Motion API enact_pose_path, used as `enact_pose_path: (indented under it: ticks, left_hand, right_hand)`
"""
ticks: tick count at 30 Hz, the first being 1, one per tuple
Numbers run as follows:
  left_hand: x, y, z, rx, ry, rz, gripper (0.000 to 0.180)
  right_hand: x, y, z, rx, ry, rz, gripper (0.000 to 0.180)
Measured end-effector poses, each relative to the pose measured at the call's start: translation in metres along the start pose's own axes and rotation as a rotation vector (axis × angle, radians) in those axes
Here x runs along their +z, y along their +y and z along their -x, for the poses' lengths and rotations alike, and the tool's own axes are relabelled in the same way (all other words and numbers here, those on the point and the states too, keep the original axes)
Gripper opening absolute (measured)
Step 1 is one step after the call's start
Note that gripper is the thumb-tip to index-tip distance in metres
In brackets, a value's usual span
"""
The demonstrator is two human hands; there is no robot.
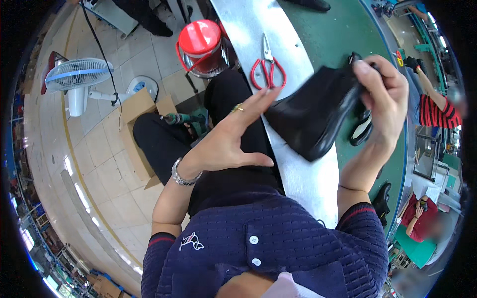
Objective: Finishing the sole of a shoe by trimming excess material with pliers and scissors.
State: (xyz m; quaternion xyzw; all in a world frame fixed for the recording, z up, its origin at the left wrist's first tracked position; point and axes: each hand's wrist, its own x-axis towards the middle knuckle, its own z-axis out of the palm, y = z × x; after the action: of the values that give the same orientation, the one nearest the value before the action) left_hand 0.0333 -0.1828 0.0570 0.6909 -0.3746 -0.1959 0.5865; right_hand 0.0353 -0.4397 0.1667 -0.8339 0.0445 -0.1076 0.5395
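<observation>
My right hand (385,94) grips a black leather shoe (318,111) at one end, fingers curled round it. The shoe hangs tilted over the metal work surface (305,184), its glossy edge turned to the right. To its left, my left hand (231,136) is open, thumb and fingers spread apart, with a gap between it and the shoe. Just beyond my left fingertips lies a pair of scissors (268,64) with red handles, blades pointing away from me.
A red lidded bucket (201,42) stands left of the metal surface. On the right, a green belt (343,30) carries several black shoes (361,131). A cardboard box (136,129), a green power tool (181,119) and a fan (79,74) are at left. Other people work at far right.
</observation>
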Motion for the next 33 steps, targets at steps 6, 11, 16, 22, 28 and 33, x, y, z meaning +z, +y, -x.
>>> enact_pose_path:
  ticks: [6,11,16,22,28,33]
  left_hand:
    - [-0.002,-0.029,0.069,-0.147,0.167,0.264,0.111]
    - [0.011,-0.054,0.128,-0.3,0.411,0.261,0.119]
    - [0.016,-0.056,0.155,-0.366,0.61,0.275,0.124]
    - [0.011,-0.056,0.165,-0.358,0.639,0.275,0.126]
    - [0.018,-0.062,0.168,-0.315,0.711,0.541,0.132]
    - [0.004,-0.055,0.179,-0.516,0.758,0.353,0.118]
  right_hand:
    - [0.114,0.013,0.006,0.071,-0.481,-0.282,0.019]
    - [0.137,-0.01,0.03,-0.143,-0.587,-0.43,0.018]
    - [0.13,-0.008,0.034,-0.125,-0.712,-0.473,0.019]
    - [0.11,-0.012,0.057,-0.143,-0.809,-0.483,0.021]
    - [0.06,0.008,0.056,-0.181,-0.853,-0.505,0.023]
    - [-0.138,0.114,-0.018,-0.109,-0.857,-0.44,0.025]
